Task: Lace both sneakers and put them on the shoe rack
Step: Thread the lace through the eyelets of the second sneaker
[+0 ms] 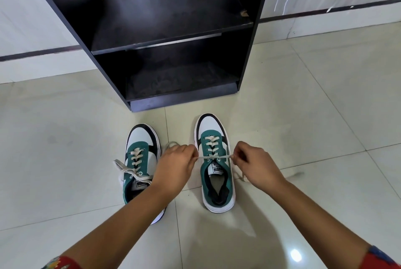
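Two green, white and black sneakers stand side by side on the tiled floor, toes toward the rack. The right sneaker (pixel 214 160) has its cream lace (pixel 214 157) stretched taut across the top eyelets. My left hand (pixel 176 164) pinches the lace's left end, and my right hand (pixel 253 163) pinches its right end. The left sneaker (pixel 140 160) is laced partway up, its loose lace ends lying off to its left; my left forearm covers its heel. The dark shoe rack (pixel 171 34) stands just beyond the shoes, with both visible shelves bare.
Glossy cream floor tiles (pixel 303 116) spread out on all sides. A white wall with a dark skirting stripe (pixel 325 11) runs behind the rack. The rack's base plinth sits a short way from the sneaker toes.
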Action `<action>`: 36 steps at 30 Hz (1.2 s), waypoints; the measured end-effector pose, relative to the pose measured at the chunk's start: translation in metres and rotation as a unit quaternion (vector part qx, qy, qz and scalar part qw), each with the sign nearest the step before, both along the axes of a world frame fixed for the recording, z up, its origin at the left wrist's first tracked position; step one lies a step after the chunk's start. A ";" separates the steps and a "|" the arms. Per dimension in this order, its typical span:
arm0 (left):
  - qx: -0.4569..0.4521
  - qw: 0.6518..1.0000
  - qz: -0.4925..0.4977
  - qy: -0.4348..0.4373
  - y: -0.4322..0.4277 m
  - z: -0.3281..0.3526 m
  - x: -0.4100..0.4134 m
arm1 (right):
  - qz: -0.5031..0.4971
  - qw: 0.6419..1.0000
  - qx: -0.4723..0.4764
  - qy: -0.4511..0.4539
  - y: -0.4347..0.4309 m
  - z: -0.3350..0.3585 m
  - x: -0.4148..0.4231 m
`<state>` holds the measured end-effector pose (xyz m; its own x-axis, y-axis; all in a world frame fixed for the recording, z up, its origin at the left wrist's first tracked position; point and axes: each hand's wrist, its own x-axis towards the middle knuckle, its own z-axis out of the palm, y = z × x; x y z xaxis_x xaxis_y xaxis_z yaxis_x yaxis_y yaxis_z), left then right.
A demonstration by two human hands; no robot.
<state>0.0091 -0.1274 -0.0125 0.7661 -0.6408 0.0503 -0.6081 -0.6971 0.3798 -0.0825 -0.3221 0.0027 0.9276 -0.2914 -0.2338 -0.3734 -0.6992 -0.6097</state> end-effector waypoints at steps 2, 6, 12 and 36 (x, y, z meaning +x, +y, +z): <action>0.026 0.999 -0.020 -0.035 0.006 -0.004 0.001 | 0.003 0.999 -0.029 0.020 -0.004 -0.006 -0.005; 0.093 0.990 -0.047 -0.091 0.007 -0.002 -0.004 | 0.008 0.999 -0.047 0.020 -0.002 -0.015 -0.007; 0.150 0.979 -0.068 -0.119 0.016 -0.008 -0.005 | -0.001 0.997 -0.049 0.061 -0.008 -0.022 -0.008; -0.299 0.829 0.122 0.457 0.002 0.007 0.002 | -0.099 0.928 0.358 0.009 -0.009 -0.017 0.001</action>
<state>0.0107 -0.1257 -0.0058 0.7621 -0.5315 -0.3698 0.2555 -0.2779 0.9260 -0.0816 -0.3313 -0.0143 0.8661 -0.2193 -0.4492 -0.4667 -0.0326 -0.8838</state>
